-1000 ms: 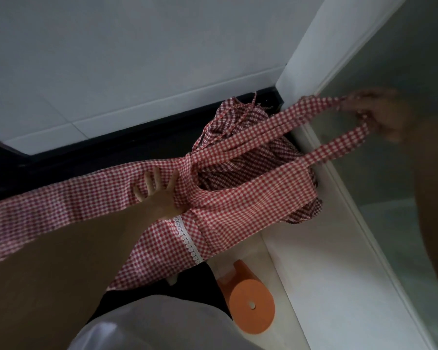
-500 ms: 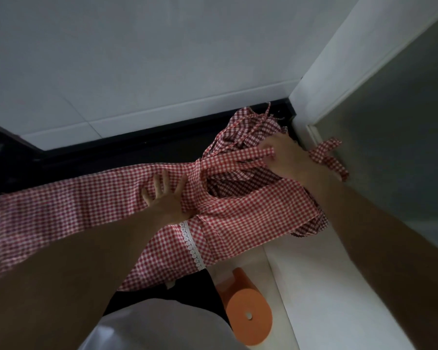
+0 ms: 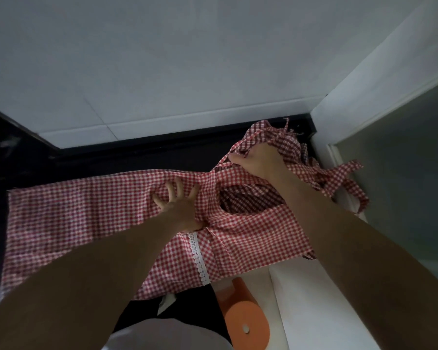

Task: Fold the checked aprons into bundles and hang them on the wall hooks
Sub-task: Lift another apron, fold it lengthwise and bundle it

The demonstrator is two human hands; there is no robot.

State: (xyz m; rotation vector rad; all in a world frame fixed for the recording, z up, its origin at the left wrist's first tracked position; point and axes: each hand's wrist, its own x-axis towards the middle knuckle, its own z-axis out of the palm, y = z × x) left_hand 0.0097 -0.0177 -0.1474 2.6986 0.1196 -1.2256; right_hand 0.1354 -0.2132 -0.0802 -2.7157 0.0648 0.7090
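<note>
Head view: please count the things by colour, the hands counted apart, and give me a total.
Red-and-white checked: 1, the apron cloth (how many aprons, I cannot tell)
White: 1, the lace trim
Orange: 1, the orange object
Hands: 2, the left hand and the right hand
Total: 5

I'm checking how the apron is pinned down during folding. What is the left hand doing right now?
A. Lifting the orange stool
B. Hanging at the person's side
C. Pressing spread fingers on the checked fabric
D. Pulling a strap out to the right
C: the left hand lies with fingers spread on the red checked apron, while the right hand grips the bunched fabric farther back.
</note>
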